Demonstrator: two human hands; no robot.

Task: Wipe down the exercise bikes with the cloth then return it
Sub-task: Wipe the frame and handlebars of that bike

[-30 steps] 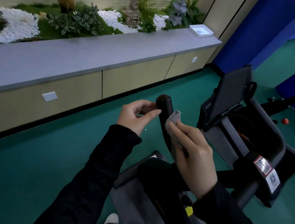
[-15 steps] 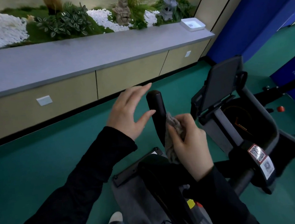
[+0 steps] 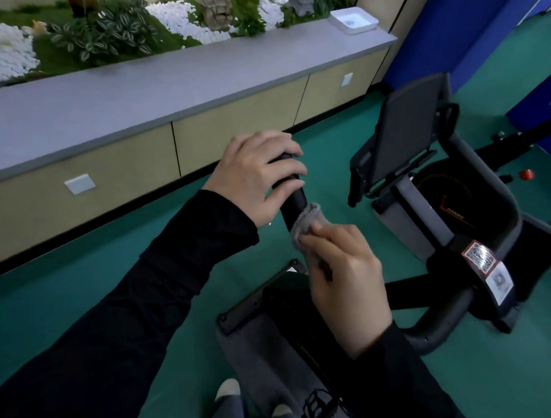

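On the black cylindrical handle (image 3: 292, 203) | left hand (image 3: 256, 176) grips its top | right hand (image 3: 347, 283) clutches fuzzy grey cloth (image 3: 305, 224)

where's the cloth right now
The cloth is mid-frame in the head view, pinched by the right hand against the black handlebar grip, just below the left hand that holds the grip's top.

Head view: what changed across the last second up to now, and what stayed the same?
The left hand, held open beside the handlebar grip half a second ago, has closed round the grip's top end. The right hand still holds the grey cloth against the grip just below the left hand, as before.
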